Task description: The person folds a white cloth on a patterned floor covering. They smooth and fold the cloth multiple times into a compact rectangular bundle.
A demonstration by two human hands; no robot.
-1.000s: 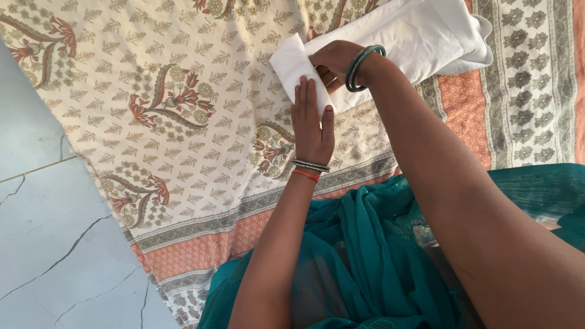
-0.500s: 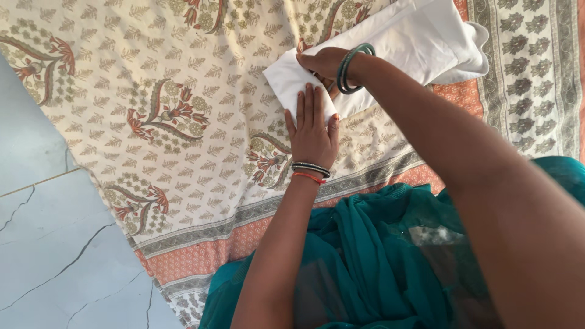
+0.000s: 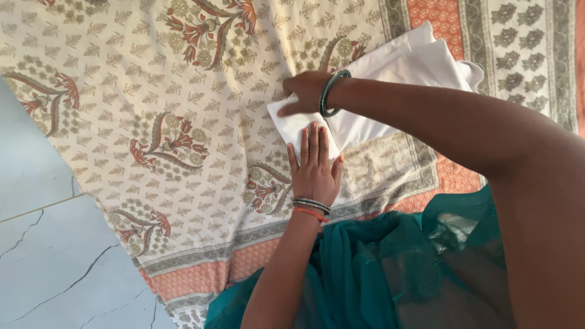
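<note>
Your left hand (image 3: 314,167) lies flat on the cloth's (image 3: 390,79) near end; right hand (image 3: 304,91) pinches its fold; long axis runs toward the sheet's (image 3: 152,91) far-right corner.

Teal drape (image 3: 365,268), green bangle (image 3: 327,92), dark and orange bangles (image 3: 311,208)

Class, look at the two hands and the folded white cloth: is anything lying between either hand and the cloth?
Nothing visible does. The left hand lies flat with its fingers on the white cloth, and the right hand rests on the cloth's near end. Both touch it directly, on the printed bedsheet.
</note>
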